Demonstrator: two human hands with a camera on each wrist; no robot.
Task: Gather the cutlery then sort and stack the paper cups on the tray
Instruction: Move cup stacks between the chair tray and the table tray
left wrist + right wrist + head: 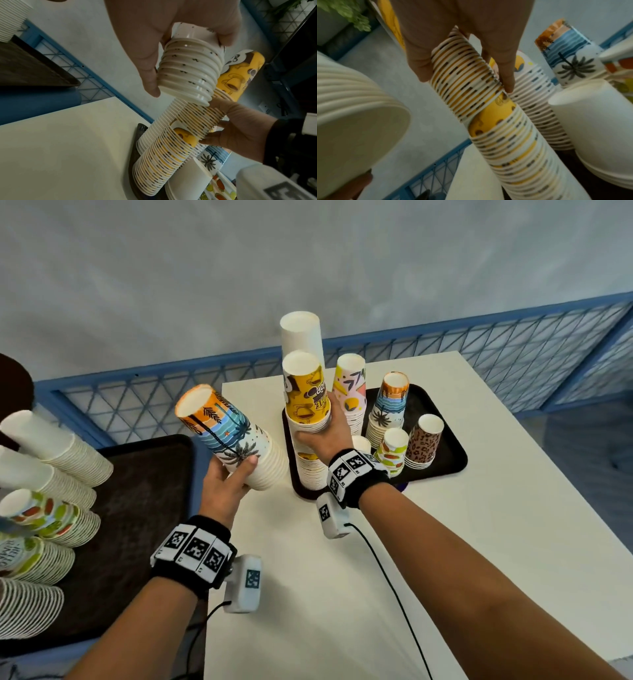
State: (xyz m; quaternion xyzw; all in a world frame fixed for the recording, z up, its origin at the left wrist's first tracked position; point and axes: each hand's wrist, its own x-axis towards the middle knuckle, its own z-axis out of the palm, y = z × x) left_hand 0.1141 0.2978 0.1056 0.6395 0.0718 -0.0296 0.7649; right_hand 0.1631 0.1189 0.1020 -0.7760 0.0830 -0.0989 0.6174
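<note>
My left hand (228, 478) grips a stack of palm-tree cups (236, 440), tilted in the air left of the black tray (448, 463); the left wrist view shows the stack's rims (187, 71) under my left fingers (149, 75). My right hand (320, 433) grips the upper part of a tall stack of yellow cups (306, 397) that stands on the tray's left end. In the right wrist view my right fingers (506, 78) hold the upper yellow cups (464, 83) tilted over the lower yellow stack (513, 148).
The tray also bears a tall plain white stack (301, 337), a colourful-shapes stack (349, 392), another palm-tree stack (388, 412), a fruit-print stack (394, 450) and a leopard stack (424, 443). A second dark tray (137, 508) at left holds lying cup stacks (51, 460). Blue railing (479, 347) behind.
</note>
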